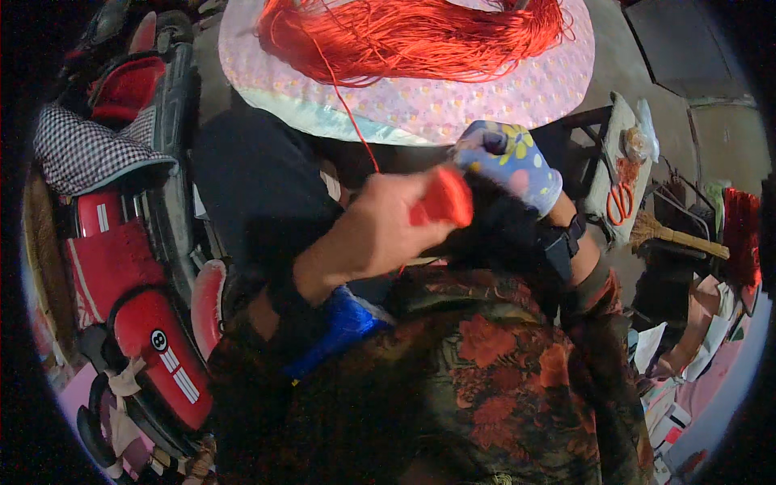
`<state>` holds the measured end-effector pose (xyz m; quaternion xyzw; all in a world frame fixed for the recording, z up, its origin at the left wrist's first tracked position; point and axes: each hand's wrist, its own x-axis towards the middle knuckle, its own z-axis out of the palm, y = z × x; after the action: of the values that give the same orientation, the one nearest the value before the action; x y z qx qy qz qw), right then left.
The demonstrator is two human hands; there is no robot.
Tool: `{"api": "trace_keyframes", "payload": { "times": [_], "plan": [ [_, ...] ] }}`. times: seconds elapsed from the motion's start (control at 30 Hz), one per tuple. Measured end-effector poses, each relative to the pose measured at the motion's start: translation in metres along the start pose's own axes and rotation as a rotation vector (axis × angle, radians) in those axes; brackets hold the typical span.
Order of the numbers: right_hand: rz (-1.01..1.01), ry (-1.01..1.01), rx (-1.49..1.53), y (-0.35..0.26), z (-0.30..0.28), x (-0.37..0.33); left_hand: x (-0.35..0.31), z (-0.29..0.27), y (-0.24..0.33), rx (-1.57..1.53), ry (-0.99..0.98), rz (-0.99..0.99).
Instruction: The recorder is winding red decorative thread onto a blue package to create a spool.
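Note:
My bare left hand (376,222) is closed around a small wound bundle of red cord (453,198), slightly blurred by motion. A single strand (353,121) climbs from near this hand to a large loose skein of red cord (420,40). The skein lies on a round pink patterned cloth surface (517,97). Just right of the bundle, my right hand (509,162) wears a blue glove with flowers. Its fingers are curled in, and whatever they pinch is too small or hidden to make out. A shiny blue bundle (339,323) rests under my left forearm.
On the right, orange-handled scissors (620,202) lie on a narrow pale-topped stand (608,166), with a straw hand broom (679,237) below them. A red and black ride-on vehicle (162,356) fills the left side, with a checked cloth (89,149) over part of it.

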<state>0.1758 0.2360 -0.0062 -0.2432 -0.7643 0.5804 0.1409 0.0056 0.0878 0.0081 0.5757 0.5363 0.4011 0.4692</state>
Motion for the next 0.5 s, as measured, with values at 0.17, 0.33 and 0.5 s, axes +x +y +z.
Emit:
{"api": "trace_keyframes", "payload": {
  "times": [0.17, 0.33, 0.5],
  "plan": [
    [-0.315, -0.153, -0.372, -0.026, 0.021, -0.009, 0.004, 0.004, -0.016, 0.534, -0.21, -0.267],
    [-0.499, 0.021, -0.736, -0.04, 0.026, -0.026, 0.006, -0.004, -0.013, -0.339, 0.131, -0.373],
    [0.151, -0.026, -0.206, -0.006, 0.027, -0.036, 0.003, -0.011, 0.003, -0.853, 0.191, -0.362]
  ]
}}
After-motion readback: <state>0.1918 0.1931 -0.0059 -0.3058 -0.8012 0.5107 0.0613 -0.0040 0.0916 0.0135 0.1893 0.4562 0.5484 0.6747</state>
